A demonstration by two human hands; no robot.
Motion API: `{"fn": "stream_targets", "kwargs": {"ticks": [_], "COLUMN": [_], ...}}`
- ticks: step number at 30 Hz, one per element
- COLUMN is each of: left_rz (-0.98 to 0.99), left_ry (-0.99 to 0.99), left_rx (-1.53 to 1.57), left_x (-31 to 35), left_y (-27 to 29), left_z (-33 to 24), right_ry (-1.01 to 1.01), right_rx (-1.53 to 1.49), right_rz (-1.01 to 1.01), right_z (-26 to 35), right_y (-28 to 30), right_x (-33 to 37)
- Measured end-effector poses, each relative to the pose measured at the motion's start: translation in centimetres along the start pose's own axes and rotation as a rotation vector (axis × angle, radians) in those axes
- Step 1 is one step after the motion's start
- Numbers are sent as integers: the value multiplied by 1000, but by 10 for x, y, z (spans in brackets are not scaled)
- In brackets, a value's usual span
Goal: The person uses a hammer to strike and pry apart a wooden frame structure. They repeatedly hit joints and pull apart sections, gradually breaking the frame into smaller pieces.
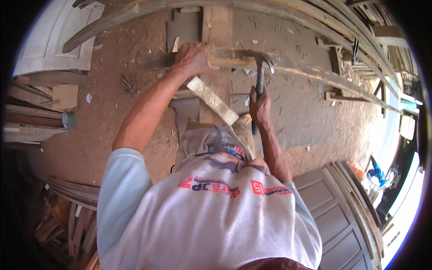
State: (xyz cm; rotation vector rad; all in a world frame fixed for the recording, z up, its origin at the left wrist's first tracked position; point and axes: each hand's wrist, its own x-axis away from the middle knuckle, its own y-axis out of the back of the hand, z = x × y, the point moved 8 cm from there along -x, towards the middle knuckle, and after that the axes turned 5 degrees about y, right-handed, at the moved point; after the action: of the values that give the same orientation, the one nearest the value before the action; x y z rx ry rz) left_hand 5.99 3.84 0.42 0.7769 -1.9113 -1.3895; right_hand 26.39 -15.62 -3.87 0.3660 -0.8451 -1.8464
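Note:
My left hand (193, 58) is closed over the near-left part of a long wooden plank (310, 72), which runs across in front of me and off to the right. In my right hand (260, 108) is a claw hammer (260, 78), gripped by its dark handle. The hammer's metal head is up beside the plank, its claw curving to the right; whether it touches the wood I cannot tell. Between my arms a short, pale, speckled wooden piece (213, 101) lies slanted. A flat brown board (217, 28) passes beneath the plank, away from me.
Long timbers (297, 11) span the far side. A white panelled door (58, 38) leans at the far left, above stacked boards (36, 119). A grey panelled door (333, 216) stands at the near right. Wood scraps litter the brown dirt floor (108, 112).

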Motion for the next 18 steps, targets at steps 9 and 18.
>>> {"fn": "stream_targets", "kwargs": {"ticks": [9,18], "left_rz": [82,-4], "left_ry": [84,15], "left_rx": [-28,-14], "left_x": [-8,-6], "left_y": [-10,3], "left_z": [14,0], "right_ry": [481,-6], "right_rx": [-616,-100], "right_rz": [-320,-54], "right_z": [157,-15], "right_y": [123,-13], "right_x": [11,0]}}
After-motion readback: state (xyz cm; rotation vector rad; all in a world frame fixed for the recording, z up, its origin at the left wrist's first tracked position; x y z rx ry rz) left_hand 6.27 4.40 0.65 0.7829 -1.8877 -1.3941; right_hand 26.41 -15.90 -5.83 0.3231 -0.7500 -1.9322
